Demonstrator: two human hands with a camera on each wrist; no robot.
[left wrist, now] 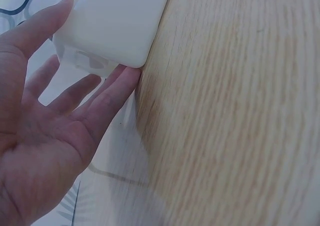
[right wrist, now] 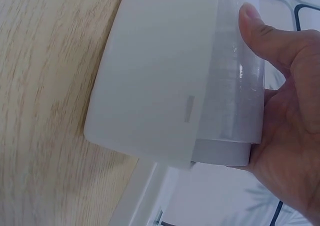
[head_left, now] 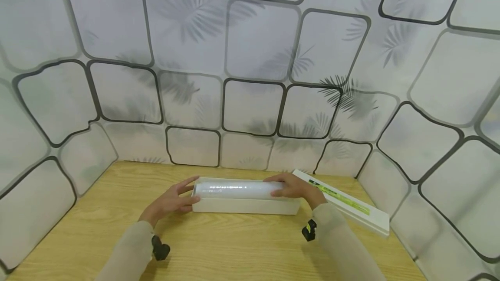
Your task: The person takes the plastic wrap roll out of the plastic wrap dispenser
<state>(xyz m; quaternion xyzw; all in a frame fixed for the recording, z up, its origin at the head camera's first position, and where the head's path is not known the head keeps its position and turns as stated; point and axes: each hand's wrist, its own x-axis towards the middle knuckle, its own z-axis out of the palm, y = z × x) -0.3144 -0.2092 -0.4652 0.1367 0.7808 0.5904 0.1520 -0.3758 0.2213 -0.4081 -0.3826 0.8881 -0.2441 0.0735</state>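
A long white box [head_left: 246, 206], probably light and stiff, lies between the fingers of two hands, its ends offering the surest hold. Inside it, under the right thumb, the glossy roll [head_left: 238, 189] looks firm, slick and somewhat heavier, best taken around its girth near an end. There the right hand [head_left: 293, 187] grips it, thumb on the near side, fingers over the far side and partly hidden. At the opposite end, the left hand [head_left: 172, 203] touches the box, fingers spread and nearly straight, thumb well apart from them.
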